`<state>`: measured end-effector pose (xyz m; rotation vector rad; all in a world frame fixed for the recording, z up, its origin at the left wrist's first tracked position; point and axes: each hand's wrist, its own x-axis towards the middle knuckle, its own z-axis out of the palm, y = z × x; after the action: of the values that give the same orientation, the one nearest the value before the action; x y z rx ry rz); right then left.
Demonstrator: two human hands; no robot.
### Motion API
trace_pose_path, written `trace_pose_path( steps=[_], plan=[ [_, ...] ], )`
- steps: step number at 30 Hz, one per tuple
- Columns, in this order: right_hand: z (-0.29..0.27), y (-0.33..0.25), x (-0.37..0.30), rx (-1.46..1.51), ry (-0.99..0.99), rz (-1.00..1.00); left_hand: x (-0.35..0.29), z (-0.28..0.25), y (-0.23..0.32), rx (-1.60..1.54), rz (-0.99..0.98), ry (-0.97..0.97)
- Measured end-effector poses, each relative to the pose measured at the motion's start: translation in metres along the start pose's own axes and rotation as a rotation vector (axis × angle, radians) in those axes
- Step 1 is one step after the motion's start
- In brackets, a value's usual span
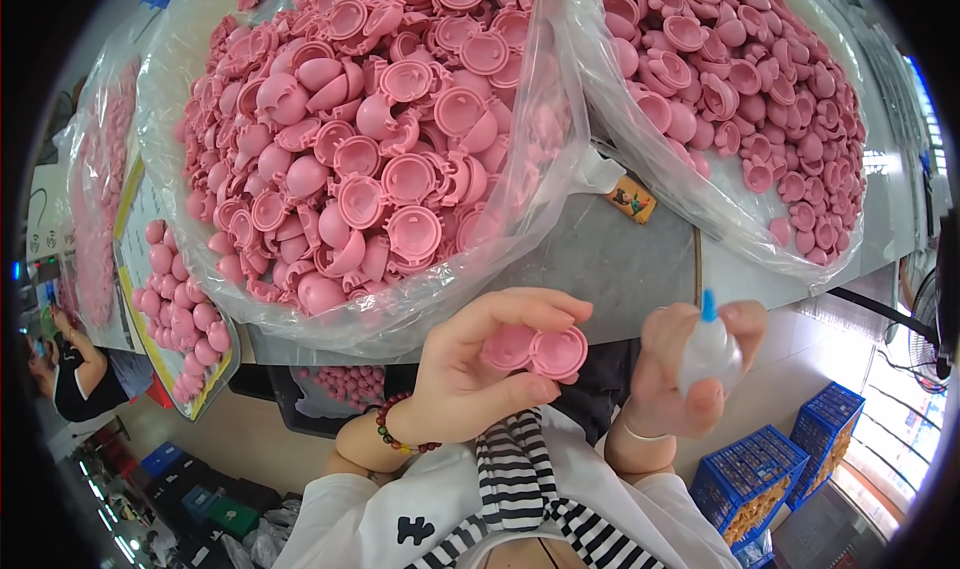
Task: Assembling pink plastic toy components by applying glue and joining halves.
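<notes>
Between the thumb and fingers of my left hand [462, 367] are two small round pink plastic half shells [556, 353], side by side with their hollow sides showing. Whether they are joined is hard to tell. Off to the right, my right hand [655, 374] is wrapped round a whitish squeeze bottle [710, 355], its blue nozzle pointing up. The nozzle is apart from the shells. Beyond my left hand, a large clear plastic bag [470, 294] lies open, heaped with pink shell pieces [412, 181].
A second open bag [690, 224] of smaller pink pieces fills the right side of the table [625, 254]. A small yellow-brown item [632, 200] lies between the bags. Pink balls [182, 319] sit on a tray at left. Blue crates [750, 474] stand on the floor at right.
</notes>
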<state>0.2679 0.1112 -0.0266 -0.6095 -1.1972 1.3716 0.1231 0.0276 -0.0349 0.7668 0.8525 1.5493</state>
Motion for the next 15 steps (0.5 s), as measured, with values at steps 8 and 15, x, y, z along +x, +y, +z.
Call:
trace_pose_path(
  steps=[8, 15],
  plan=[
    [-0.008, -0.014, 0.016, -0.166, -0.33, -0.418, 0.001, 0.009, 0.013, -0.123, -0.159, 0.086],
    [0.006, -0.015, 0.008, -0.335, -0.247, -0.502, -0.001, -0.002, -0.002, -0.054, 0.064, -0.097]
  ],
)
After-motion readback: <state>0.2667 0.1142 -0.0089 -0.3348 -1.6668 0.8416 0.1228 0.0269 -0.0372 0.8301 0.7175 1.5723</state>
